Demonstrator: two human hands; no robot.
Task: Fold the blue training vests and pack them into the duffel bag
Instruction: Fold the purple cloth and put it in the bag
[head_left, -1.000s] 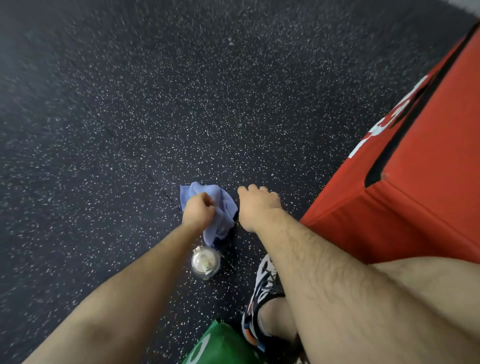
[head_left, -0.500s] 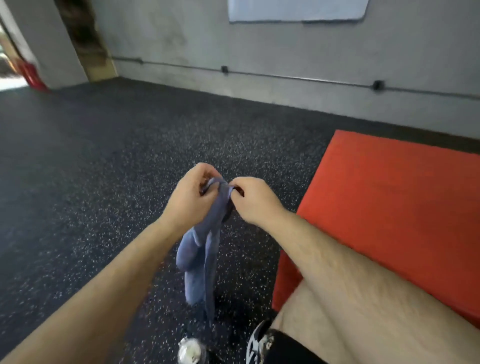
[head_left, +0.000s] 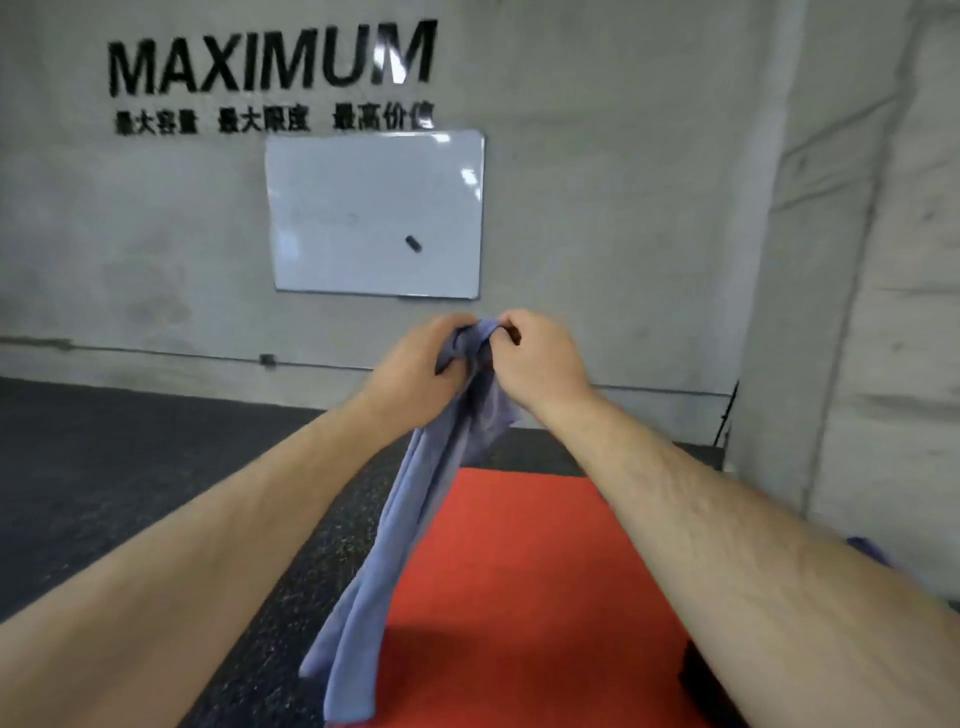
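Note:
A blue training vest (head_left: 410, 525) hangs bunched in front of me, its lower end dangling over the edge of the red box. My left hand (head_left: 415, 369) grips the vest's top edge with curled fingers. Close beside it, my right hand (head_left: 540, 358) pinches the same top edge. Both hands are raised at chest height, almost touching each other. A scrap of another blue fabric (head_left: 867, 551) peeks out behind my right forearm. No duffel bag is in view.
A red padded box (head_left: 530, 571) lies below my arms on the dark speckled rubber floor (head_left: 130, 467). A concrete wall with a whiteboard (head_left: 374, 213) and black lettering stands ahead. A concrete pillar (head_left: 857, 260) rises on the right.
Both hands picked the vest up from the floor and raised it high. My view tilted up from the floor to the wall. The vest now hangs longer beneath my hands.

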